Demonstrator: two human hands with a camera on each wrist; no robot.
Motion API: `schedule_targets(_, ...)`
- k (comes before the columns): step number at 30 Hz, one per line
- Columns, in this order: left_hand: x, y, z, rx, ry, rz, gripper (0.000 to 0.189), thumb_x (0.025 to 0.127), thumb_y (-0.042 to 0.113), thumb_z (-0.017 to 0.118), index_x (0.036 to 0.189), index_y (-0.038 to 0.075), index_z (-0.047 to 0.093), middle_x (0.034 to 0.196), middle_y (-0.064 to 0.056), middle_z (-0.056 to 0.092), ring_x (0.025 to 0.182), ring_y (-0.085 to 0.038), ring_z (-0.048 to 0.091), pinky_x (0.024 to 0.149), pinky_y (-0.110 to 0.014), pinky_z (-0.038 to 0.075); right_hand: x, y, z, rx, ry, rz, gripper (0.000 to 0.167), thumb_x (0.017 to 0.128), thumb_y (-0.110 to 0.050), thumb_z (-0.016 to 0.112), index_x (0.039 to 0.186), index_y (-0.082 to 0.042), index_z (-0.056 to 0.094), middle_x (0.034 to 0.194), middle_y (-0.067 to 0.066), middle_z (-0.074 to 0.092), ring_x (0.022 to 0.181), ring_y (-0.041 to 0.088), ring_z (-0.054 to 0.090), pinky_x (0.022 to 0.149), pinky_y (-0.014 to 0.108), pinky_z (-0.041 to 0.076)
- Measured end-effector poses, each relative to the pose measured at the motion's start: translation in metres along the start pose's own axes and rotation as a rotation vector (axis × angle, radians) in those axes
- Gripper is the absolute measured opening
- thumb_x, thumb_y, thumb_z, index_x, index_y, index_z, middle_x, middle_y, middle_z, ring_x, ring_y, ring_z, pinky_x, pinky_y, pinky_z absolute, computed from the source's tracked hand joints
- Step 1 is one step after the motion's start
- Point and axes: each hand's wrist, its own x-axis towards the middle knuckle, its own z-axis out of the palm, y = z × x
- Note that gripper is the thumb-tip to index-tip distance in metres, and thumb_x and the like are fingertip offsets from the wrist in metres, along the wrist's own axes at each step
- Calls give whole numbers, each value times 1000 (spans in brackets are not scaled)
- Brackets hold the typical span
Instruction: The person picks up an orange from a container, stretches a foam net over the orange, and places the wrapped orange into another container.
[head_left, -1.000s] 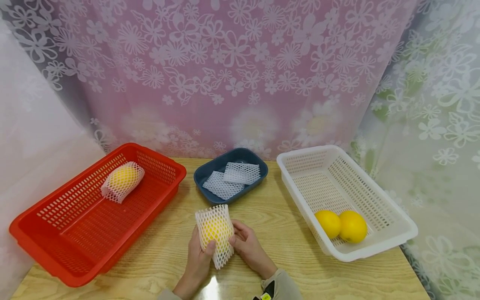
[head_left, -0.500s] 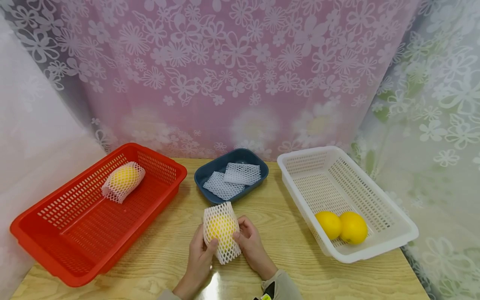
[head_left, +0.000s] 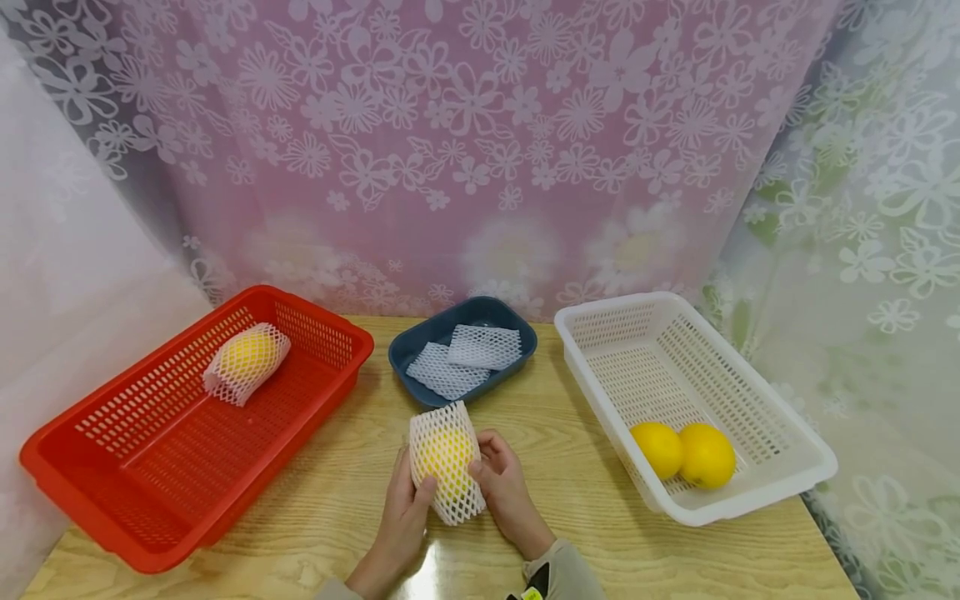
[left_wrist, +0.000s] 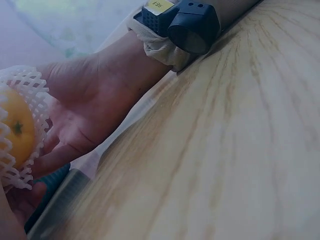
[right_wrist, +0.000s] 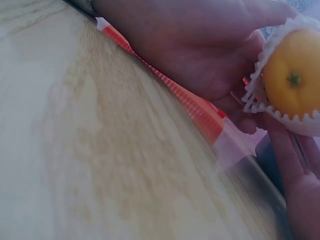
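Note:
An orange [right_wrist: 291, 75] sits inside a white foam net sleeve [head_left: 447, 462], held up over the front of the table in the head view. My left hand [head_left: 402, 518] grips its left side, thumb across the front of the mesh. On the other side my right hand [head_left: 512, 506] pinches the sleeve, thumb in front and fingers curled behind. Both wrist views look into the sleeve's near end, where the orange's green stem spot shows. A red basket [head_left: 180, 492] at left contains another netted orange [head_left: 247, 360]. Two bare oranges [head_left: 707, 455] lie in a white basket [head_left: 780, 492] at right.
A small dark blue tray [head_left: 401, 350] with two flat foam nets [head_left: 484, 347] stands just beyond the hands. The wooden table [head_left: 315, 517] meets a pink floral curtain [head_left: 480, 167] at the back.
Both hands have shifted the netted orange slightly to the right and tipped it a little more upright. The left hand moved right with it; baskets and tray are unchanged.

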Motion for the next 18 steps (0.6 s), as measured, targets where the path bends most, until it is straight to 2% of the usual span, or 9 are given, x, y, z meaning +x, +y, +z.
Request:
schedule_targets(5, 2, 5, 1, -152, 64, -65, 42, 103, 0, 40, 144, 4, 37, 129, -14, 54, 112, -18, 58, 90, -27, 50, 1, -2, 0, 65, -43, 14, 23, 100, -12, 52, 122, -7, 55, 113, 6, 61, 99, 13, 60, 82, 27, 53)
schedule_targets(9, 3, 6, 1, -231, 122, -115, 35, 104, 2, 39, 139, 0, 36, 123, -18, 55, 105, -20, 63, 82, -31, 54, 1, -5, 0, 106, -53, 41, 27, 101, -8, 44, 124, -10, 57, 113, 4, 60, 98, 13, 59, 80, 29, 53)
schedule_targets(13, 3, 6, 1, -216, 170, -121, 31, 104, 1, 42, 135, -3, 41, 117, -19, 55, 100, -19, 63, 79, -29, 54, 0, -5, -1, 131, -51, 47, 28, 99, -5, 44, 124, -9, 56, 114, 4, 60, 99, 14, 60, 79, 30, 53)
schedule_targets(18, 4, 5, 1, -137, 235, -78, 32, 103, 2, 47, 134, -1, 45, 120, -16, 52, 102, -18, 58, 82, -23, 50, 0, -4, -1, 135, -52, 22, 28, 98, -3, 48, 125, -7, 54, 117, 5, 60, 99, 14, 60, 77, 30, 53)
